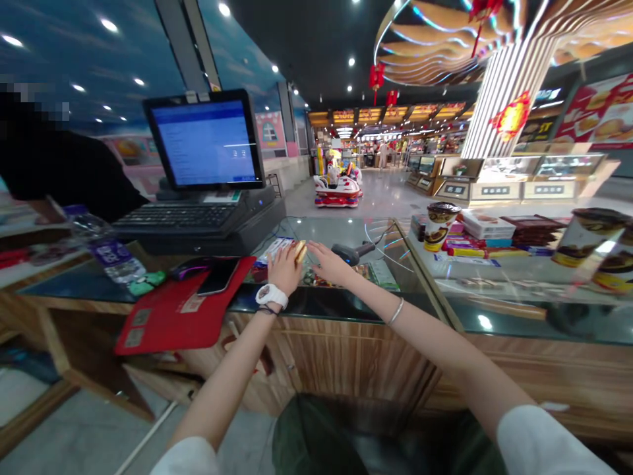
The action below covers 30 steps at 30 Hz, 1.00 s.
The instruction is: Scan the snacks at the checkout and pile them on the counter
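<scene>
1. A small golden item (pixel 300 252) is showing between the hands, over the glass top of the counter (pixel 321 302), just back from its front edge and near the middle. It is glossy, yellow-gold and oblong (too small and blurred to tell what it is).
2. The left hand (pixel 284 270), wearing a white wristwatch (pixel 271 296), is curling its fingers up and appears to be pinching the item.
3. The right hand (pixel 329 262), with a silver bangle (pixel 395 311) on the wrist, is hovering with its fingers extended and partly open. Its fingertips (pixel 311 245) are just beside the item, and any contact is hard to make out.
4. A barcode scanner (pixel 352 253) is lying just beyond the right hand. Near the counter's front edge, left of the hands, a red mat (pixel 173 310) is carrying a smartphone (pixel 218 276).
5. The left fingers are hiding part of the item. A co-worker's dark sleeve (pixel 54 165) is cut off by the left of the view.
</scene>
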Available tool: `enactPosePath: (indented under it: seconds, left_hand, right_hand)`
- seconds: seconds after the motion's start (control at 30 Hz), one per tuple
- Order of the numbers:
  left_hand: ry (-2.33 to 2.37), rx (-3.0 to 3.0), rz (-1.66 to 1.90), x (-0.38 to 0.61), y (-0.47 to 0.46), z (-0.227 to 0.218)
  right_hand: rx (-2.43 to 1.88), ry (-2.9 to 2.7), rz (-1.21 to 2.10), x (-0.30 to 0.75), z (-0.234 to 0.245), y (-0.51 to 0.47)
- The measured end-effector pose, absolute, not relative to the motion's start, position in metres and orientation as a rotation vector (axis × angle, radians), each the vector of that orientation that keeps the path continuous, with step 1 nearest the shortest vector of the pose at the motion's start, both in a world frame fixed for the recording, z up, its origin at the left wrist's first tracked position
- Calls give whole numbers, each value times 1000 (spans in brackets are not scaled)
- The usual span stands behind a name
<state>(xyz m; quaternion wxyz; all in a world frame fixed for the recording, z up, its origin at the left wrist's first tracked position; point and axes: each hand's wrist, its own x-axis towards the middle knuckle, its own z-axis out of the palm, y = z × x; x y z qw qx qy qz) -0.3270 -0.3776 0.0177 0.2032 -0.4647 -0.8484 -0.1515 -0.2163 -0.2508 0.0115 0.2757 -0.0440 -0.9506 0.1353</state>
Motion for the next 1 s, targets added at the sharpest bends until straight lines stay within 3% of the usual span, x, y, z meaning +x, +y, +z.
enactPosePath:
  seconds: [0.47, 1.0]
  left_hand:
    - [-2410, -1103, -436, -350, -363, 2]
    - [-2398, -1151, -478, -352, -362, -5]
  right_hand:
    - [-156, -2616, 206, -301, -4, -235]
    - [-292, -2700, 154, -293, -11, -237]
